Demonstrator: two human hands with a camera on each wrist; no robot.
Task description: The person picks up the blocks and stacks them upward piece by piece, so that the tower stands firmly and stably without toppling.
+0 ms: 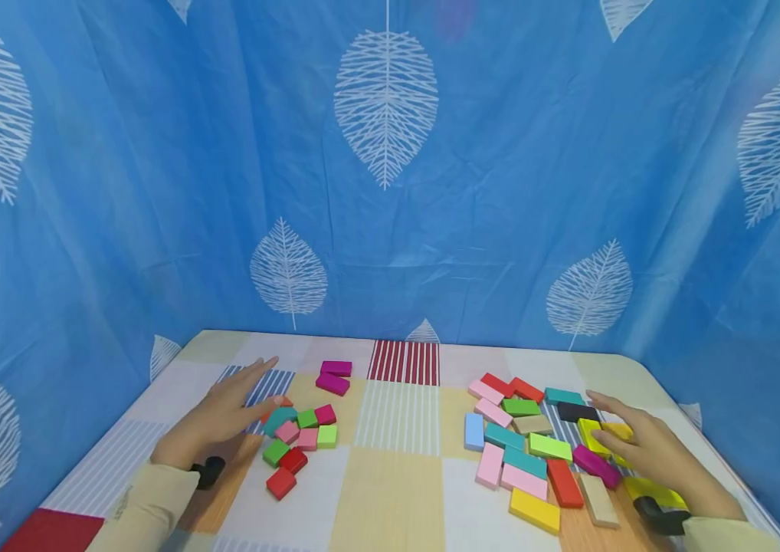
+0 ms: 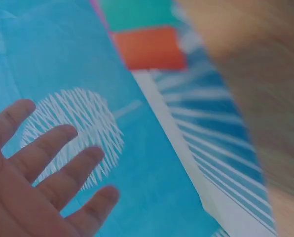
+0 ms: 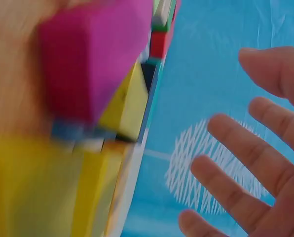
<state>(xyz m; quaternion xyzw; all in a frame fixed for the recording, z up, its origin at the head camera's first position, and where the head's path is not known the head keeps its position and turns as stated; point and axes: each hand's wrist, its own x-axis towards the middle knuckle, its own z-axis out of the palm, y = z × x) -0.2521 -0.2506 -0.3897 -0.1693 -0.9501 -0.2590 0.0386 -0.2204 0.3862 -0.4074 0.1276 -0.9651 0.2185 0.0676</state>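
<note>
Two heaps of coloured wooden blocks lie on a patchwork-covered table (image 1: 397,491). My left hand (image 1: 227,414) hovers flat with straight fingers just left of the small heap (image 1: 300,441) of red, green, pink and teal blocks; in the left wrist view its spread fingers (image 2: 53,163) hold nothing. My right hand (image 1: 645,445) reaches, fingers extended, over the right edge of the larger heap (image 1: 528,452), above yellow blocks (image 1: 593,433) and a magenta block (image 1: 597,465). The right wrist view shows its open fingers (image 3: 245,168) beside a blurred magenta block (image 3: 88,59) and a yellow block (image 3: 129,106).
Two magenta blocks (image 1: 335,376) lie apart behind the left heap. A blue leaf-print curtain (image 1: 390,153) closes the table in at the back and both sides. A black band (image 1: 207,471) sits at the left wrist and another black band (image 1: 659,517) at the right wrist.
</note>
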